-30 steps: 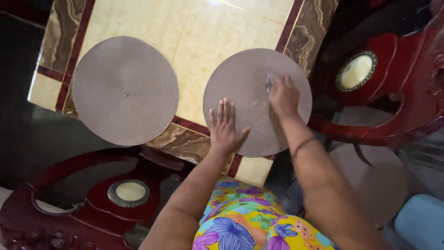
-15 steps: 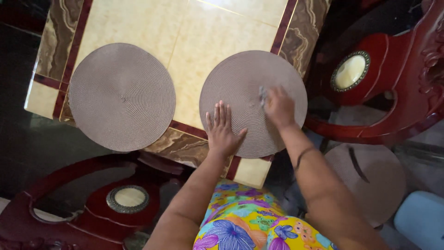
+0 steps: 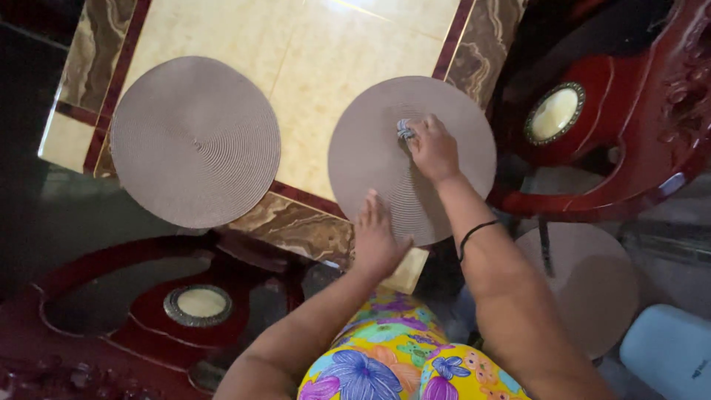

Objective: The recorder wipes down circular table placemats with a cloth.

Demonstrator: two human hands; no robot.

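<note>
Placemat [image 3: 444, 126], round, woven and grey-brown, is shown lying flat at the near right corner of the table [image 3: 318, 67], its near edge overhanging the table slightly; since a second ago the right hand [image 3: 432, 150] has been carried from the mat's right side toward its centre, which suggests the wiping is being worked inward across the surface; a small crumpled cloth [image 3: 404, 130], grey and pale, is pinched in the clenched fingers of that hand and pressed onto the mat; the left hand [image 3: 376, 238] has been drawn back to the mat's near rim, fingers released and laid flat, steadying it; fine concentric ribs are visible on the mat, with no marks to be made out; a second matching mat [image 3: 195, 141] lies untouched, well apart to the left.
</note>
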